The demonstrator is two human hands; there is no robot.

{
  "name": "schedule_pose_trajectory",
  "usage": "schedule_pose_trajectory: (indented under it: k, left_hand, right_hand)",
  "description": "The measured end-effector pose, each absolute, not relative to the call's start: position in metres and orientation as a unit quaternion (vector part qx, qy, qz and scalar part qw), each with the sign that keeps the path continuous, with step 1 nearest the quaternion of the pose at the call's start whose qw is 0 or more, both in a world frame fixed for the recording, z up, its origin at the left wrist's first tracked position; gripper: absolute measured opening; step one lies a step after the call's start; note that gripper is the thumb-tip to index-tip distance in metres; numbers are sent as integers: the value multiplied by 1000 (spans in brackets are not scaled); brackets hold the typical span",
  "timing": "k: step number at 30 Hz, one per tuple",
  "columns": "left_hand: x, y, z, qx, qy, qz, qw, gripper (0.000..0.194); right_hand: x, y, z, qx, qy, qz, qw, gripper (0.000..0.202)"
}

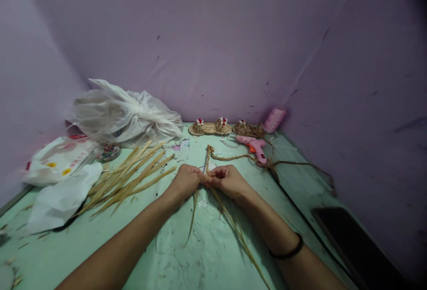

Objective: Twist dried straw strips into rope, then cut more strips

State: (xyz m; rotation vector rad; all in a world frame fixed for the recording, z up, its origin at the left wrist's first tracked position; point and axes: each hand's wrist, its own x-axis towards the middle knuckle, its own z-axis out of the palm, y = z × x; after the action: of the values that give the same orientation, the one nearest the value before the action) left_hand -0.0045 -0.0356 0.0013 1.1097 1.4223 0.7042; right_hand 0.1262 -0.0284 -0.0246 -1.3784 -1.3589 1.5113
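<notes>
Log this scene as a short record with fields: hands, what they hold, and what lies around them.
left hand: left hand pinches the braided straw cord, fingers closed
right hand: right hand grips the same cord beside it; black band on that wrist
loose ends: straw strands trail from the hands toward the camera
left of hands: pile of dry yellow straw strips, crumpled white plastic bag
far edge: small woven straw sandals, pink glue gun, pink thread spool
surface: pale green table
</notes>
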Motion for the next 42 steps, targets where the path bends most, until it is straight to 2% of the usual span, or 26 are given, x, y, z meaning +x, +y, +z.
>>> schedule_pose_trajectory:
  k: [3,9,15,19,23,27,30,33,35,37,42]
  left_hand:
    - [-3,-35,0,475,612,307,553,12]
    - [-1,-34,-4,490,617,296,540,12]
    - [-3,-35,1,391,608,307,619,16]
    - [-9,-35,0,401,576,310,641,6]
    - [-13,-35,-6,447,568,308,619,5]
    - [-18,-32,-10,479,542,309,618,4]
    - [-20,-31,-8,486,531,302,626,7]
    - [-20,-31,-3,484,530,283,636,9]
    - [-20,-32,0,487,532,271,638,10]
    - [-20,-32,0,491,528,266,640,12]
    - [-21,-31,-3,493,528,271,636,14]
  right_hand:
    - [130,-26,-27,-583,-557,499,318,13]
    - [129,-34,-7,-649,-628,364,226,13]
    - [104,-63,23,-657,-726,159,130,21]
    - [91,-73,24,-641,-755,125,65,24]
    - [89,-74,19,-623,-771,113,65,24]
    - [103,-66,23,-598,-778,167,102,20]
    - [120,-53,25,-614,-710,261,226,19]
    - [126,-42,21,-623,-552,444,332,13]
    - [121,-40,16,-587,-456,579,335,8]
    - [113,-42,12,-554,-404,655,319,10]
    - [110,-47,6,-586,-400,650,270,14]
